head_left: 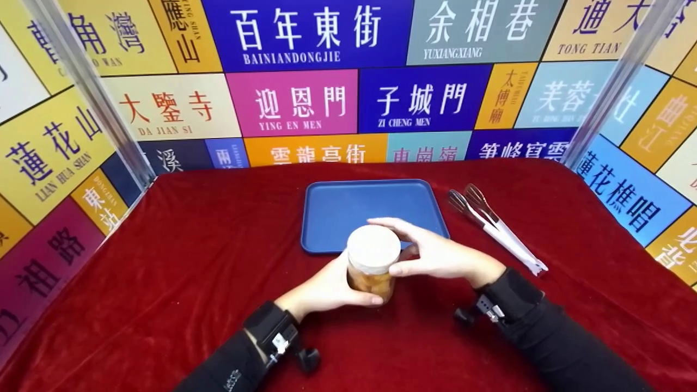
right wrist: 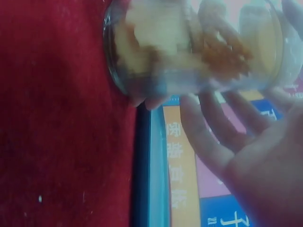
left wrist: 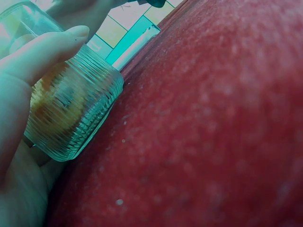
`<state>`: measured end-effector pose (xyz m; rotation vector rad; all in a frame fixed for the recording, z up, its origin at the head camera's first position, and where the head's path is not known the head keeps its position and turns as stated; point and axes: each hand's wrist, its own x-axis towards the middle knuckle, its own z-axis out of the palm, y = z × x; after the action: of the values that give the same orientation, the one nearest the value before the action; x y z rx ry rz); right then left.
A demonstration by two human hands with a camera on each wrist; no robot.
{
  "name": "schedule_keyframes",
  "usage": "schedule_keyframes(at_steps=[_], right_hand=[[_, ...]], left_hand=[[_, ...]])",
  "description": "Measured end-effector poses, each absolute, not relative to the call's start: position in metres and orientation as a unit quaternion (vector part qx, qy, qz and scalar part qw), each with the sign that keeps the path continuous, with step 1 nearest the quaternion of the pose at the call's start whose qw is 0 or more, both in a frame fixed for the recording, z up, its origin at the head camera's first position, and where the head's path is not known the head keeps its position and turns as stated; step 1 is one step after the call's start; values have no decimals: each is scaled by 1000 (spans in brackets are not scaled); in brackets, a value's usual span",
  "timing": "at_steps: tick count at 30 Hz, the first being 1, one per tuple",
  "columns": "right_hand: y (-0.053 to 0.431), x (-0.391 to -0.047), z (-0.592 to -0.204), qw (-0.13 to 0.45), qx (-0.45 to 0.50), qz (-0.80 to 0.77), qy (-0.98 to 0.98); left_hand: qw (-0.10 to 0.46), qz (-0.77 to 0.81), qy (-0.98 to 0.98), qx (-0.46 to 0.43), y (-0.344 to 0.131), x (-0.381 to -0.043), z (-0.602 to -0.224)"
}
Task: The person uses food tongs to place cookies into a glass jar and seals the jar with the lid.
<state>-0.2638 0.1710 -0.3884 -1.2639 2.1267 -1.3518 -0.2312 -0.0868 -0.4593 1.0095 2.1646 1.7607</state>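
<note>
A clear ribbed jar with a pale round lid stands roughly upright just in front of the blue tray. Inside are pale and brown food pieces; one looks ring-shaped in the left wrist view. My left hand grips the jar's body from the left, thumb across its near side. From the right, my right hand reaches round the lid, with its thumb at the near edge and its fingers at the far edge. The jar's base is close to the red cloth.
Behind the jar lies a blue rectangular tray. To its right are tongs with white handles and brown slotted heads. Red velvet cloth covers the table, and panels of colourful printed signs with metal posts surround its back and sides.
</note>
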Motion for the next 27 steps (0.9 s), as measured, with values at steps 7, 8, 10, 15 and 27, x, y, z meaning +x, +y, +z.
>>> schedule_keyframes(at_steps=[7,8,10,15,27], right_hand=[[171,-264,-387,152,-434,-465,757],[171,-264,-387,152,-433,-464,758],[171,-264,-387,152,-431,-463,759],[171,-264,-387,149,-430,-456,764],[161,-254,-387,105,-402,-445,793]], left_hand=[[93,600,720,335,-86,-230,-458],[93,600,721,336,-86,-230,-458],[93,600,719,338,-86,-230,-458],[89,598,719,343,-86,-230,-459],[83,593,724,341,-87,-231,-460]])
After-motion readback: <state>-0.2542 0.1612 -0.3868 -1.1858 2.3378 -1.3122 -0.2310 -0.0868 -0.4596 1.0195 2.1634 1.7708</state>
